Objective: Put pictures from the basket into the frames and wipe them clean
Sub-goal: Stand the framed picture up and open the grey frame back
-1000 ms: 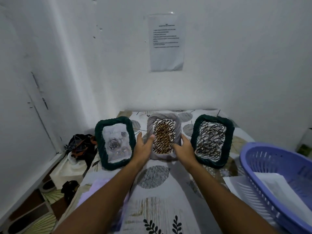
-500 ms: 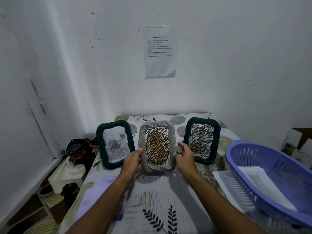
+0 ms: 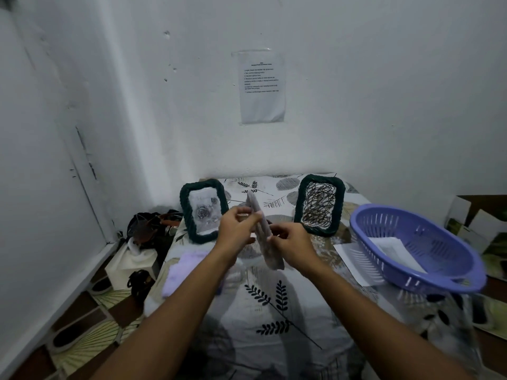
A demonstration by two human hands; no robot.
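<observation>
1. While both hands grip it, the grey frame point(image 3: 262, 237) is up off the table point(image 3: 274, 325), turned nearly edge-on to the camera, between the two green frames that stand behind it.
2. On the near side of the grey frame, the left hand point(image 3: 236, 229) curls its fingers round the upper edge and the right hand point(image 3: 290, 244) pinches the lower edge; neither hand is free.
3. Judging by its thin profile and woven rim, the grey frame looks light and fairly stiff, though any glazing or backing could be fragile, so the rim edges seem the safest places to hold, not the middle.
4. Left of the grey frame stands the green frame with the rose picture point(image 3: 204, 211), which looks already filled.
5. Right of the grey frame stands the green frame with the scribble insert point(image 3: 319, 205), apparently not yet filled.
6. Further right of the grey frame sits the purple basket point(image 3: 411, 278), with white sheets point(image 3: 395, 249) inside, probably the pictures; paper will be floppy and easily creased.
7. Left of and nearer than the grey frame lies a lilac cloth point(image 3: 183, 272), untouched, likely for wiping.
</observation>
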